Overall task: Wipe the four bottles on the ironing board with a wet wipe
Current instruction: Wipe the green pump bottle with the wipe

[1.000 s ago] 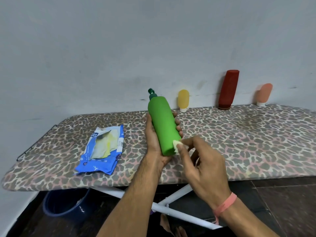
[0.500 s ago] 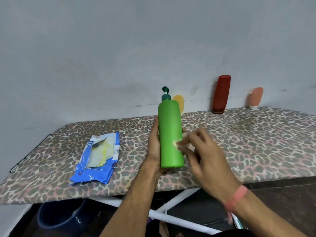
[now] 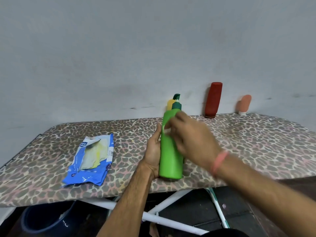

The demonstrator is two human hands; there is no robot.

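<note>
Since 0.5 s ago, the right hand (image 3: 189,139) has climbed from the lower body of the tall green plastic pump bottle (image 3: 171,151) to its shoulder, carrying the small white wet wipe (image 3: 165,130) with it. This bottle stands upright near the front edge of the leopard-print ironing board (image 3: 256,142), its base on the cover. The left hand (image 3: 153,154) grips the bottle's lower left side, thumb up along the wall; its fingers lie behind the bottle and cannot be seen. Right-hand fingers are blurred by motion; they appear to pinch the wipe against the plastic, though the exact finger pose cannot be told.

Step in hand, as judged: wiping bottle 1 of 4. To do it well, the left hand should turn the bottle between strokes so the hidden rear face is reached, and the wipe should also pass round the dark green pump collar.

Against the grey wall stand the remaining 3: a small yellow tube (image 3: 170,104), mostly hidden behind the pump, a tall red bottle (image 3: 213,100) and a small peach tube (image 3: 245,104), all well apart from the hands. An opened blue wipe packet (image 3: 90,161) lies flat to the left.
</note>
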